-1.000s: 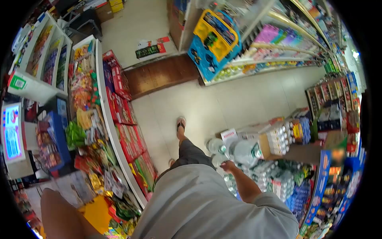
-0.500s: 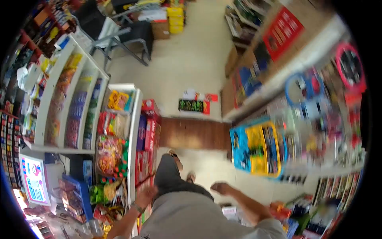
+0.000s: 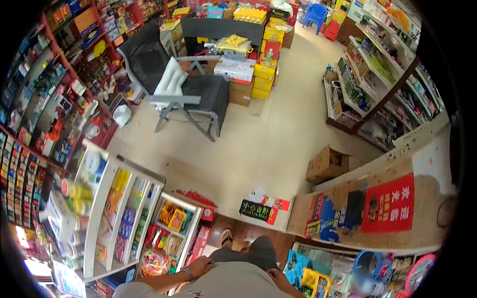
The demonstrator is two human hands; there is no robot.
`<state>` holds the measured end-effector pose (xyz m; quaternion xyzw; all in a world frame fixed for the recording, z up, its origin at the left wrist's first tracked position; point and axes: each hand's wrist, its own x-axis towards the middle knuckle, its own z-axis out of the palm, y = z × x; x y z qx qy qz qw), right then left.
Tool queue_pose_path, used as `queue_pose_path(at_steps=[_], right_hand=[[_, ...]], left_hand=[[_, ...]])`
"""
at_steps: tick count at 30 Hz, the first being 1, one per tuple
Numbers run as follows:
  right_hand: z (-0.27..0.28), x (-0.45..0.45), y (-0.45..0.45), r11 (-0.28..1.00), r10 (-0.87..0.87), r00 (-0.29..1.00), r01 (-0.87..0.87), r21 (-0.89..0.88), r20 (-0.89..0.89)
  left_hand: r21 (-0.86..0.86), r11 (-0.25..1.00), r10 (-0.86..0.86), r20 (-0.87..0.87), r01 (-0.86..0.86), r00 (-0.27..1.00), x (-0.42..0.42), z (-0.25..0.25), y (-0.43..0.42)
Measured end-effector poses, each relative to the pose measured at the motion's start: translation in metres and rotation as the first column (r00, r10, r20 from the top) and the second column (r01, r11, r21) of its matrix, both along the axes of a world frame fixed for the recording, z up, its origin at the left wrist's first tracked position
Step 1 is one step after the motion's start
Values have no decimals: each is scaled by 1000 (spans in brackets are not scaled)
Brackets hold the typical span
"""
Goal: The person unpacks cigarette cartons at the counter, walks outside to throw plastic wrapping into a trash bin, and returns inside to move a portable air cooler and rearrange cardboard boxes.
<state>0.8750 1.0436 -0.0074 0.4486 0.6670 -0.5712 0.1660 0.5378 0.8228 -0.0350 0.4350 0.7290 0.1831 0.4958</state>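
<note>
My left hand (image 3: 200, 267), with a metal watch (image 3: 188, 273) on the wrist, hangs at my waist beside the white display rack. Its fingers are loosely bent and nothing shows in them. On the other side, my right hand (image 3: 276, 276) is low against my dark shorts (image 3: 262, 252); its fingers are mostly hidden. Under me lies a brown wooden step (image 3: 243, 229), where one sandalled foot (image 3: 226, 237) shows. A black, green-lettered floor sticker (image 3: 256, 210) is on the pale floor just past the step.
A white rack (image 3: 102, 218) of packaged sweets stands at left. Ahead are a dark armchair (image 3: 203, 94) with a white cushion (image 3: 170, 82) and stacked yellow boxes (image 3: 263, 79). A cardboard-covered counter (image 3: 343, 211), an open carton (image 3: 328, 165) and shelves (image 3: 377, 74) line the right.
I have moved forward, onto the wooden step. The chair, sticker and counter appear nearer, and more of the shop ahead shows. Both hands have drawn closer to my body.
</note>
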Motion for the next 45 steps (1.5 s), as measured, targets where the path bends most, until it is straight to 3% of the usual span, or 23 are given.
queue_pose_path(at_steps=[4, 6, 7, 9, 10, 11, 13, 15, 16, 18, 19, 20, 21, 24, 26, 27, 29, 33, 36, 38, 41, 43, 45], right_hand=[[39, -65, 86, 998, 31, 998, -28, -61, 48], [54, -99, 137, 991, 129, 991, -130, 40, 25], [62, -113, 165, 989, 141, 990, -142, 41, 25], [78, -133, 226, 932, 214, 972, -233, 278, 96], [38, -112, 260, 932, 174, 984, -176, 316, 35], [32, -114, 296, 928, 201, 979, -203, 313, 39], [48, -143, 367, 870, 209, 965, -259, 420, 161], [44, -201, 418, 779, 362, 916, -399, 483, 174], [40, -239, 435, 676, 475, 856, -503, 538, 203], [44, -320, 453, 799, 505, 863, -469, 377, 4], [3, -343, 458, 670, 676, 735, -585, 458, -50], [26, -379, 449, 767, 630, 756, -570, 295, -178], [-10, -394, 442, 634, 739, 674, -706, 317, 21], [22, -457, 457, 437, 892, 451, -878, 196, 27], [36, -490, 491, 653, 757, 641, -730, 203, -128], [52, -507, 502, 663, 741, 671, -726, 183, -27], [59, -526, 528, 720, 675, 734, -678, 148, 75], [103, -573, 571, 853, 491, 807, -522, 6, 327], [116, -602, 599, 948, 310, 890, -263, -179, 334], [118, -609, 613, 925, 88, 941, 45, -378, 327], [120, -618, 636, 698, -215, 890, 427, -574, 401], [122, -637, 653, 602, -282, 864, 499, -624, 418], [117, -660, 669, 589, -262, 906, 423, -688, 333]], left_hand=[[30, 1000, 10, -108, -7, 994, -41, -47, 88], [66, 998, -13, -152, 23, 988, -54, -81, 136], [66, 998, -1, -153, 11, 988, -62, -76, 160], [143, 988, 81, -202, -53, 976, -73, -68, 214], [-90, 990, 102, -98, -111, 990, -90, -29, 245], [-92, 986, 129, -94, -138, 987, -94, -15, 255], [85, 979, 184, -1, -183, 983, -115, 15, 277], [70, 961, 268, 4, -268, 963, -132, 49, 297], [4, 915, 404, -17, -404, 915, -137, 63, 303], [-99, 784, 602, -122, -613, 789, -148, 92, 311], [-130, 711, 663, -203, -691, 720, -153, 102, 312], [-48, 628, 746, -246, -777, 619, -150, 83, 301], [37, 535, 815, -286, -844, 504, -145, 58, 286], [44, 473, 816, -398, -880, 419, -130, 5, 278], [125, 481, 805, -455, -868, 381, -124, -23, 293], [84, 511, 798, -418, -856, 435, -123, -60, 287], [-11, 465, 831, -340, -885, 440, -142, -64, 308], [-177, 284, 919, -230, -942, 320, -188, -44, 328], [-239, 167, 958, -192, -957, 215, -221, -38, 331], [-259, 111, 973, -168, -960, 158, -257, -32, 333], [-272, 8, 992, -118, -962, 42, -310, -32, 342], [-283, -71, 995, -87, -956, -48, -338, -32, 353], [-293, -153, 988, -54, -944, -144, -358, -32, 370]])
